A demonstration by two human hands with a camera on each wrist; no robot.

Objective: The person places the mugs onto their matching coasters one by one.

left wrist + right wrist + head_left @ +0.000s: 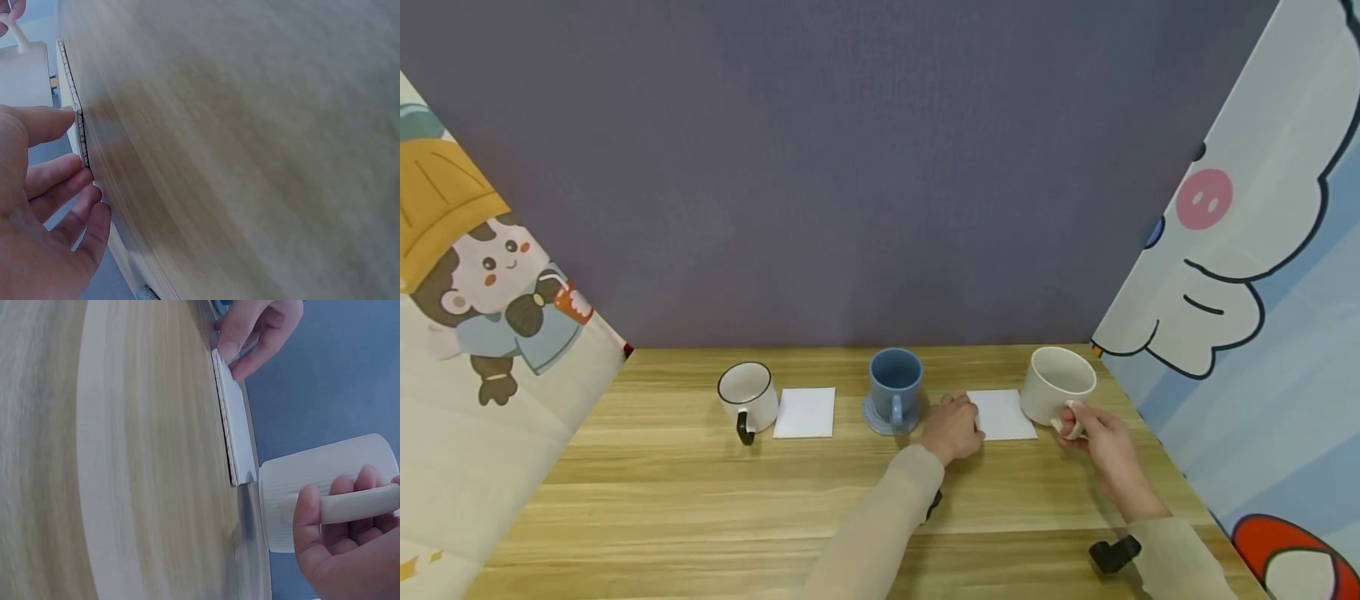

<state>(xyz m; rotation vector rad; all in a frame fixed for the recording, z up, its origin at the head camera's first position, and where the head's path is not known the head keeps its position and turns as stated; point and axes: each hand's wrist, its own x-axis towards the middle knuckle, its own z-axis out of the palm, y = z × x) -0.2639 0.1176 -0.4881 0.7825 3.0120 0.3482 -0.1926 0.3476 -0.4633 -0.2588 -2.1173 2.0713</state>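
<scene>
My left hand [953, 429] pinches the left edge of a thin white cardboard square [1006, 416], which lies on the wooden table. In the left wrist view the thumb is at the near edge of this cardboard square [74, 100], with the fingers curled beyond it. My right hand [1108, 450] grips the handle of a ribbed white mug [1047, 398]. The mug is upright just right of the square, its base at or close over the table. Thumb and fingers wrap round the handle [359, 505] in the right wrist view.
Left of my left hand, a blue mug [895, 375] stands on a round grey-blue coaster [876, 418]. Farther left are a second white square [805, 413] and a white mug with black rim and handle [751, 398]. A grey panel [865, 183] rises behind the table [700, 508].
</scene>
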